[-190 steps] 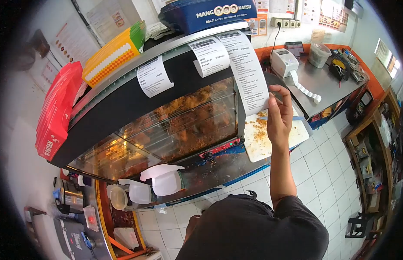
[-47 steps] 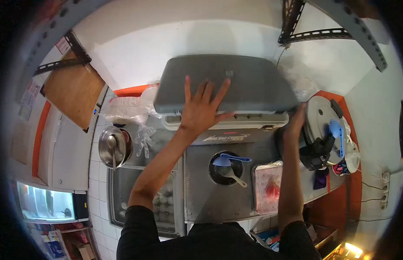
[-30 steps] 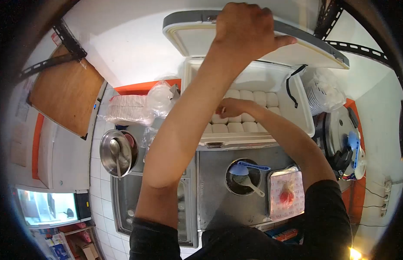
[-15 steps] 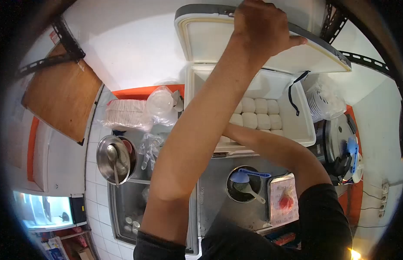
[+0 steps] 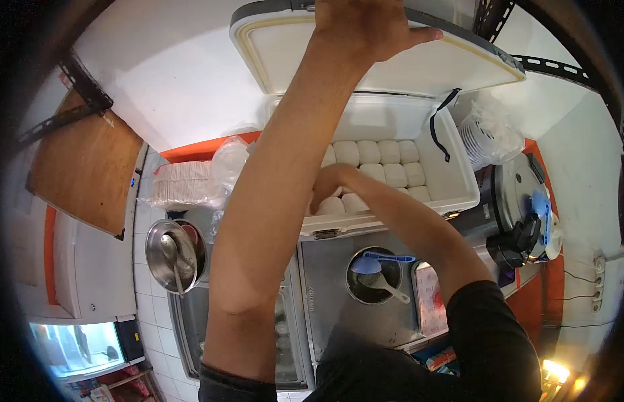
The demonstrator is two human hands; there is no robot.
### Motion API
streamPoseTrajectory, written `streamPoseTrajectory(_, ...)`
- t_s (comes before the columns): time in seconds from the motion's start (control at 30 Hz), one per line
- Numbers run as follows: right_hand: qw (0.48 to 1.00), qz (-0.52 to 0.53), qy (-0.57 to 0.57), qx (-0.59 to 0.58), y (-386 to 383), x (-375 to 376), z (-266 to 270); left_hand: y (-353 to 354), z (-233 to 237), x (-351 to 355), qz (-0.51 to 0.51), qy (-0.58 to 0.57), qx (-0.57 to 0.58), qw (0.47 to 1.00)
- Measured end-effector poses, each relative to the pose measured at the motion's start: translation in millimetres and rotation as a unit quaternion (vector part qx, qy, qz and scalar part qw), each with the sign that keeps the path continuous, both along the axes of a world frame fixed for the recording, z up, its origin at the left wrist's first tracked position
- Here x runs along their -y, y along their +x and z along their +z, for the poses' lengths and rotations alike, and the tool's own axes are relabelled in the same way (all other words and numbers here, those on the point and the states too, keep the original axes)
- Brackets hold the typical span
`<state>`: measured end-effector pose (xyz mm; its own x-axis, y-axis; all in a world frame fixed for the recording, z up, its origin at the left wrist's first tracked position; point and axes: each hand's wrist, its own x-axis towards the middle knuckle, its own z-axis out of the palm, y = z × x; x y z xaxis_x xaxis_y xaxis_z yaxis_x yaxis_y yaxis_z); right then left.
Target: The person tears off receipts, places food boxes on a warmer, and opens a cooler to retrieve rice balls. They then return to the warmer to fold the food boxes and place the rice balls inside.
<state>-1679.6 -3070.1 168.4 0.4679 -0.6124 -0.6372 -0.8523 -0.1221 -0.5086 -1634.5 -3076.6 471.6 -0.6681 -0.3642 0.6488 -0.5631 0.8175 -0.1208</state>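
Note:
My left hand [image 5: 362,27] is raised at the top of the view, wrapped over the edge of the raised cooler box lid [image 5: 419,60], thumb out along it. My right hand [image 5: 329,182] reaches down into the white cooler box [image 5: 463,154]. It is at the near left of the rows of white, rounded, soft-looking blocks [image 5: 370,154]. My left forearm hides its fingers, so what they hold cannot be made out. A black strap [image 5: 434,130] hangs inside the cooler's right wall.
In front of the cooler, a dark pot [image 5: 352,291] holds a blue scoop [image 5: 365,265] and a pale scoop [image 5: 386,288]. A metal bowl [image 5: 154,258] with a spoon stands left, near wrapped stacked packaging [image 5: 184,184]. A rice cooker [image 5: 516,191] and bagged bowls [image 5: 483,137] stand right.
My view has shifted, so the cooler sits further left and more blocks show. My right hand has moved toward the near left of the blocks. My left hand still holds the lid up.

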Motion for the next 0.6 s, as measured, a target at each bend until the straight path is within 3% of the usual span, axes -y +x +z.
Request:
streamPoseTrajectory(0.07,0.999,0.037,0.019,0.027,-10,-3,3,2,-2,0,-0.01,-0.002,-0.011,1.0)
streamPoseTrajectory(0.13,0.987,-0.043,0.148,-0.052,-17,-6,5,1,-1,-1,-0.022,-0.007,-0.025,0.999)
streamPoseTrajectory(0.17,0.983,-0.059,0.171,-0.021,-18,-6,5,1,1,-2,-0.003,0.001,0.0,1.0)
streamPoseTrajectory(0.27,0.977,-0.131,0.166,-0.029,-5,-7,-4,2,4,-4,0.019,0.013,0.024,0.999)
streamPoseTrajectory(0.4,0.974,-0.099,0.178,-0.102,7,2,-12,1,1,-2,0.015,-0.005,0.002,1.0)
streamPoseTrajectory(0.5,0.973,-0.106,0.201,-0.044,9,-4,-15,4,6,-6,0.023,0.029,0.021,0.999)
streamPoseTrajectory(0.57,0.989,-0.061,0.084,-0.109,12,-10,-11,2,-1,2,0.003,0.0,-0.016,1.0)
streamPoseTrajectory(0.6,0.989,-0.064,0.083,-0.106,13,-13,-11,-1,-6,5,-0.021,-0.029,-0.054,0.998)
